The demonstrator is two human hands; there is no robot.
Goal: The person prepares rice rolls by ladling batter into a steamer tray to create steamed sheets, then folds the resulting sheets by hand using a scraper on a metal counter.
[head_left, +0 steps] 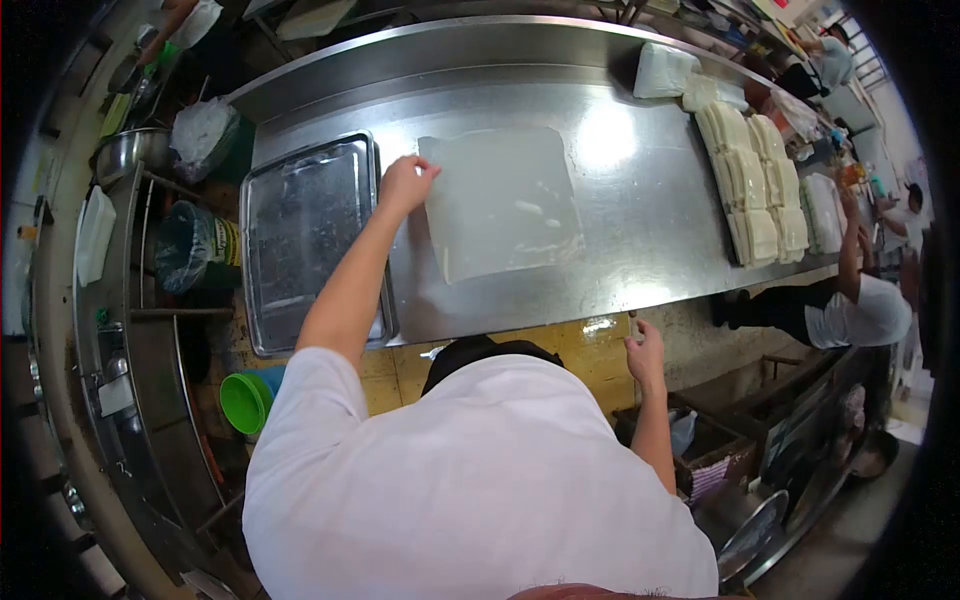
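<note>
A thin, whitish, translucent sheet, which looks like a rice noodle sheet, lies flat on the steel table. A few wet or pale patches show on its lower right part. At its upper left edge is my left hand, with thumb and fingers pinched together on the edge. My right hand hangs off the table's front side, its fingers loosely apart and nothing visible in it. Left of the sheet rests a large, shallow metal tray with a wet-looking surface, close to my left forearm.
Stacks of folded whitish sheets stand at the table's right end, near plastic-wrapped packs. A raised ledge runs along the back. Green buckets stand at lower left. Another person is at work on the right.
</note>
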